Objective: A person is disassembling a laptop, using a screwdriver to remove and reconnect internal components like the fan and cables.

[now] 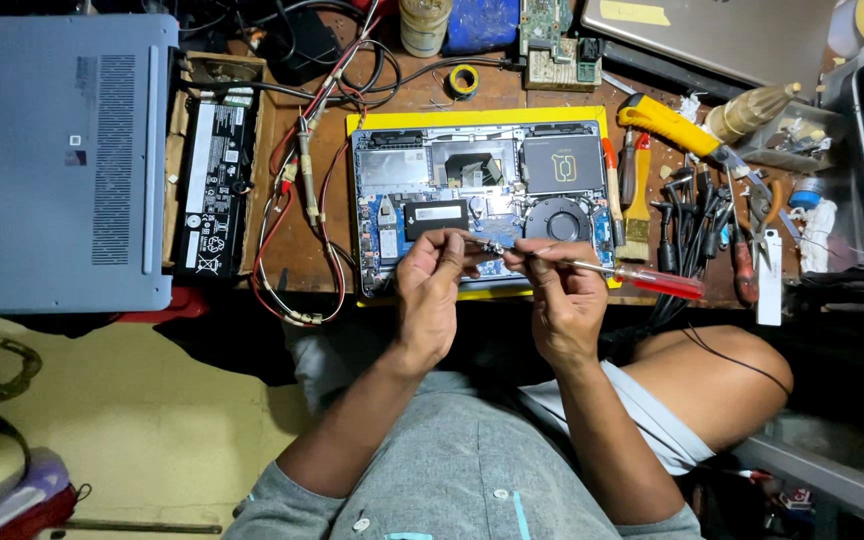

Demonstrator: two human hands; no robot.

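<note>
Crowding opened laptop [477, 195]: brush [638, 212], pliers [758, 215], cables [302, 200].

Head view, steeply downward, close over workbench [432, 100], edges perhaps cropped

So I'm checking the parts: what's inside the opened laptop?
Inside the opened laptop: a round black fan, a dark square drive and circuit boards. Both hands cover its front edge.

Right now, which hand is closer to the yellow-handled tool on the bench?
Right. The right hand sits below and left of the yellow-handled tool; the left hand is farther left.
</note>
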